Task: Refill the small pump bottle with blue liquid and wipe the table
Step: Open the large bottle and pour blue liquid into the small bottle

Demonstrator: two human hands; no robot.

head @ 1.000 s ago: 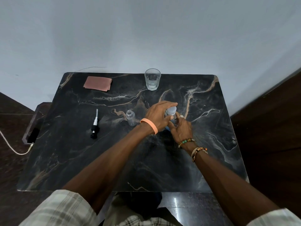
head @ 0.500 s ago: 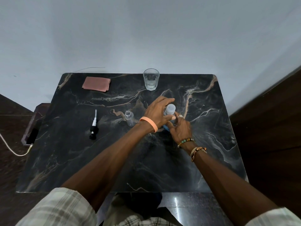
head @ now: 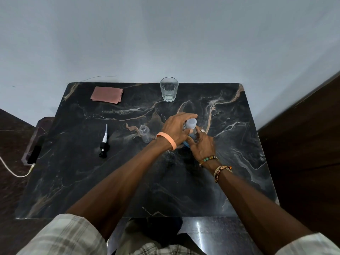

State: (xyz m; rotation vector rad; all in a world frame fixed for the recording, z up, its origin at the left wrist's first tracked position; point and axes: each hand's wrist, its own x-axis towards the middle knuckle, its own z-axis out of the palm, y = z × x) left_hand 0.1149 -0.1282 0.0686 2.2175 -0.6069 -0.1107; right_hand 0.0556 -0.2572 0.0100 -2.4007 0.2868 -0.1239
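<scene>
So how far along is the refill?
Done: black pump head is off, lying left of the open small clear bottle. In hand: left hand grips the translucent cap of the blue-liquid bottle, right hand holding its body. Left: pouring, refitting pump, wiping with the folded pink cloth.

A peach rubber wristband (head: pixel 168 139) circles the wrist of the left hand (head: pixel 174 129), at mid-frame. The right hand (head: pixel 201 146) wears a small silver ring (head: pixel 202 131) with a pale stone or ornament. Its wrist carries a bracelet (head: pixel 208 159) of green and brown beads and, just below that in the frame, a woven band (head: pixel 222 169) in cream, red and orange with lettering too small to read. Both forearms are bare. Pale checked short sleeves fill the lower left (head: pixel 64 236) and lower right (head: pixel 309 245) corners.
</scene>
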